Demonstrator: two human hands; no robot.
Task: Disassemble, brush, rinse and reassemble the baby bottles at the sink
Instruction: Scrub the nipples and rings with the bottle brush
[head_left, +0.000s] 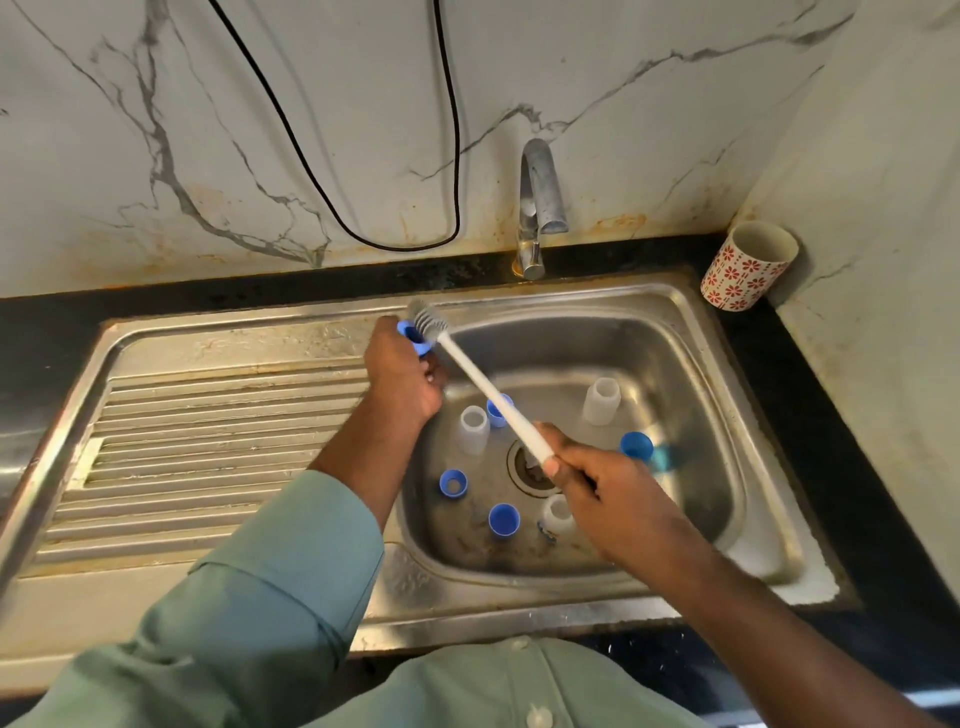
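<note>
Steel sink (691, 332), one basin, with a ribbed drainboard (218, 426) to its left. Landmark for all positions below: the drain (524, 467) at the basin floor.

Your left hand (402, 379) is up and left of the drain, over the basin's left rim, its fingers curled round one blue ring (413, 335). Your right hand (597, 483) sits just right of the drain, fingers wrapped round the lower end of one white brush (488, 387). The handle runs up-left across the drain area; the bristle head (427, 318) touches the ring held in the left hand. The hands are apart, linked only by the brush.

Count of loose parts on the basin floor:
- Clear bottles, 3: one (474, 428) just left of the drain, one (601, 401) up and right of it, one (557, 514) just below it, partly hidden by the right hand.
- Blue parts, 4: one (497, 410) above the drain, partly behind the brush handle; an open ring (453, 483) to the left and below; a cap (504, 518) below; a cap (636, 446) to the right, past the right hand.

Whether each blue piece is a cap or a collar cannot be told for the one behind the handle.

Other items: one tap (537, 208) far behind the drain, no water showing at its spout; one cup (748, 265) with a red flower print at the far right corner; one black cable (363, 156) looping down the marble wall.
</note>
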